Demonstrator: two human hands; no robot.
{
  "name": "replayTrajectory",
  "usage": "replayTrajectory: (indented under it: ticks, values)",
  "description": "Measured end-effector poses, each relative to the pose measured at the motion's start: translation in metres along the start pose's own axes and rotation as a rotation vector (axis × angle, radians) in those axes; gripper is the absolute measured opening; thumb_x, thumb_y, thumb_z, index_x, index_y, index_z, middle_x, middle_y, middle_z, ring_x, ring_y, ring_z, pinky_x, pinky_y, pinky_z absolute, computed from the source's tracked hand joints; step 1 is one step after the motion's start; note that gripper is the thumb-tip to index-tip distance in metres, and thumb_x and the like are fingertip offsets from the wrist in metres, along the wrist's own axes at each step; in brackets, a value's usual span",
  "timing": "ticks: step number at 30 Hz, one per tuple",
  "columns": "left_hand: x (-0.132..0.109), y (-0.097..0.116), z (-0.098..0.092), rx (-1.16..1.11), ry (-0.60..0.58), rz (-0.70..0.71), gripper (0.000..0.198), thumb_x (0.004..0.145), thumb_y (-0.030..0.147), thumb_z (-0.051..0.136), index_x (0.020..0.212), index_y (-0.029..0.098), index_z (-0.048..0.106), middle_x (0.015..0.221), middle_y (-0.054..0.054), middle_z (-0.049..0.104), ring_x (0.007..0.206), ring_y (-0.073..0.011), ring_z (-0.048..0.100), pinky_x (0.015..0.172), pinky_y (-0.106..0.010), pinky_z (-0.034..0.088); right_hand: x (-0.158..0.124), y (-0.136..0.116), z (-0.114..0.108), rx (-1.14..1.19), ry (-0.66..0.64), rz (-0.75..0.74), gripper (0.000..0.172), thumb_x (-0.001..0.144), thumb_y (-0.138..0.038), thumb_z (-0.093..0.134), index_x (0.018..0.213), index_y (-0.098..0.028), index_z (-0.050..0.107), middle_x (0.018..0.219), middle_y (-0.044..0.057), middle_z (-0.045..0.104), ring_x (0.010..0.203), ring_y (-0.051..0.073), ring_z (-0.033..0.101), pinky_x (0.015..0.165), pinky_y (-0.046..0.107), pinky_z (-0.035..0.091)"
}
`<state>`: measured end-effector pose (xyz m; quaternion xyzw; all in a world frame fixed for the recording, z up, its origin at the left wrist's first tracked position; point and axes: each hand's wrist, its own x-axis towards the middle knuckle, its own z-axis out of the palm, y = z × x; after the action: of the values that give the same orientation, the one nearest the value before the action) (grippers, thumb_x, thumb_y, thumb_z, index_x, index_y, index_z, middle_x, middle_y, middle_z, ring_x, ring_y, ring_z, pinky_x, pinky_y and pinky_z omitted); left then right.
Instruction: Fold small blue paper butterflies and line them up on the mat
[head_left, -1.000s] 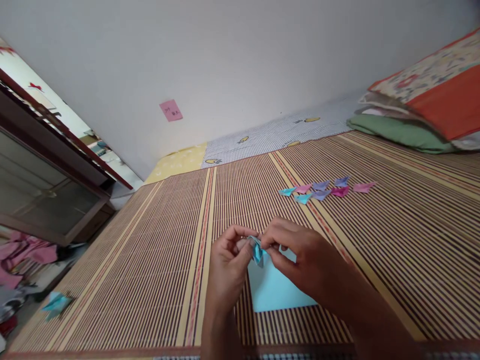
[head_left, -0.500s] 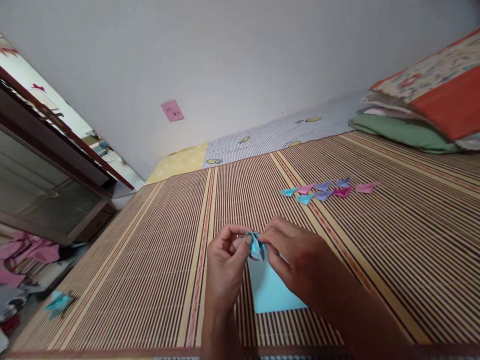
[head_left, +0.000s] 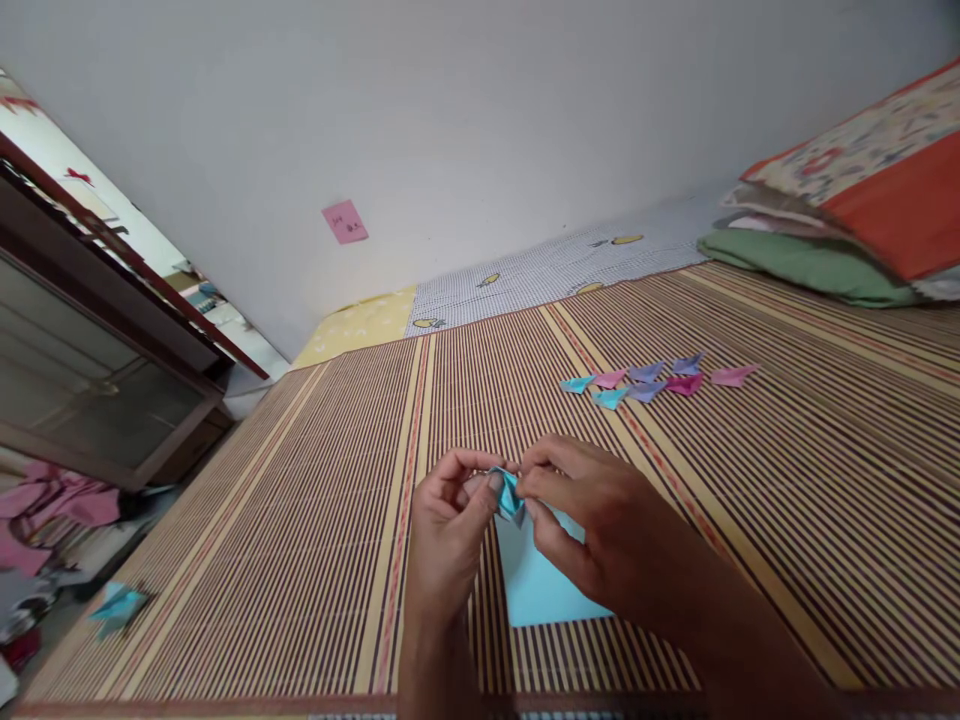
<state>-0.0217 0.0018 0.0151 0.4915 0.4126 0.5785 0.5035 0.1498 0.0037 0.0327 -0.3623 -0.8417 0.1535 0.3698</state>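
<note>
Between my hands is a small folded piece of light blue paper. My left hand pinches its left side between thumb and fingers. The fingertips of my right hand close on its right edge, and the thumb is just below. Under the hands a flat light blue sheet lies on the striped mat, its upper right part covered by my right hand. Beyond them sit several small folded paper shapes in blue, pink and purple, among them a magenta one.
A larger blue folded paper lies at the mat's left edge. Folded bedding and a red patterned pillow are stacked at the back right. A pink note is on the wall; a glass-fronted cabinet stands left.
My right hand's fingers have shifted slightly at the folded paper, with the thumb now more visible. The folded paper has turned a little. My left hand stays nearly in place.
</note>
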Motion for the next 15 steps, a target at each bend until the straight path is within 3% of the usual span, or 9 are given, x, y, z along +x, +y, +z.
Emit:
replayTrajectory:
  ticks: [7,12,15]
  values:
    - [-0.0037,0.005,0.0059,0.121,-0.02,0.052,0.01,0.088,0.021,0.071,0.097,0.018,0.068,0.094,-0.003,0.072,0.076,-0.01,0.064,0.069,-0.02,0.051,-0.002,0.0071,0.0026,0.096,0.086,0.028,0.015,0.092,-0.014,0.05,0.083,-0.017,0.062,0.086,0.005,0.061,0.082,0.021,0.057,0.075,0.036,0.044]
    - [-0.008,0.0059,0.0067,0.26,-0.041,0.045,0.009,0.091,0.019,0.066,0.1,0.02,0.067,0.084,0.0,0.068,0.076,-0.0109,0.062,0.07,-0.021,0.048,-0.0024,0.0078,-0.0013,0.161,0.063,0.069,0.012,0.09,-0.015,0.052,0.089,-0.019,0.063,0.09,0.004,0.063,0.086,0.021,0.059,0.077,0.036,0.046]
    - [-0.009,0.0062,0.0077,0.327,-0.035,0.066,0.011,0.091,0.017,0.064,0.1,0.021,0.067,0.091,-0.001,0.069,0.081,-0.0129,0.063,0.073,-0.024,0.05,-0.0037,0.0085,-0.0028,0.171,0.065,0.097,0.013,0.091,-0.015,0.052,0.089,-0.019,0.064,0.091,0.004,0.063,0.086,0.021,0.06,0.077,0.036,0.046]
